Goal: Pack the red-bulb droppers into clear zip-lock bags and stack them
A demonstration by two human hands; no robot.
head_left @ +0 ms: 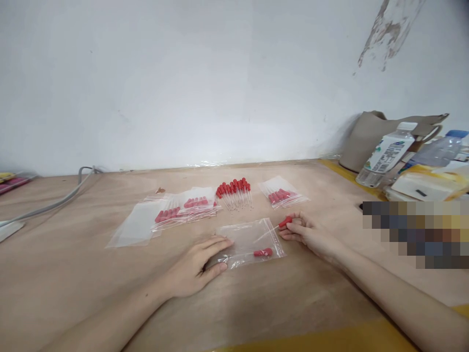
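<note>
A clear zip-lock bag (pixel 242 235) lies on the brown-covered table, its zip end facing right. Inside it is one dropper with a red bulb (pixel 263 252). My left hand (pixel 200 264) rests on the bag's left end, thumb and fingers spread apart. Between the fingertips and thumb of my right hand (pixel 304 234) is a second dropper (pixel 285 222), pinched at its red bulb. Its thin clear tube points left, through the bag's zip end. Beyond the bag, several loose droppers (pixel 234 188) lie in a row, bulbs toward the wall.
Filled bags of droppers (pixel 183 208) overlap at left beside flat clear bags (pixel 132 227). Another filled bag (pixel 282 193) lies back right. A bottle (pixel 386 154), a grey-brown bag (pixel 361 139) and other items crowd the right. A grey cable (pixel 69 195) runs along the left.
</note>
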